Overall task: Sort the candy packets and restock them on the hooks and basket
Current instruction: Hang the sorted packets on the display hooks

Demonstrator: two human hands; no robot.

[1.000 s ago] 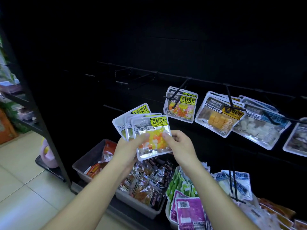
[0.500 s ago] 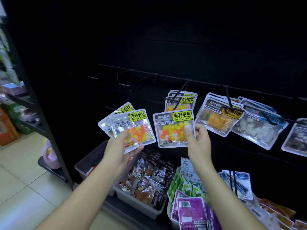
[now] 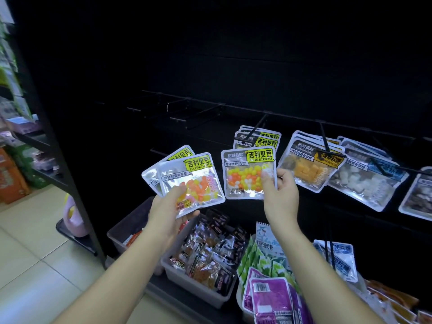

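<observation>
My left hand (image 3: 171,210) grips a small fan of clear jelly-bean packets with yellow labels (image 3: 191,181). My right hand (image 3: 280,192) pinches a single matching jelly-bean packet (image 3: 247,176) by its lower right corner, held upright just below and left of a black hook (image 3: 256,127). On that hook hang more jelly-bean packets (image 3: 264,142). Beneath my hands stands a grey basket (image 3: 198,288) filled with small dark and orange wrapped candies.
To the right, other hooks carry packets of yellow cubes (image 3: 308,164) and white pieces (image 3: 364,183). Several bare hooks (image 3: 187,115) stick out at upper left. Green and purple packets (image 3: 273,291) lie in a bin at the bottom. A black shelf post (image 3: 70,183) stands left.
My right hand has drawn one packet off the stack and carried it right and up toward the hook. My left hand moved slightly left with the others.
</observation>
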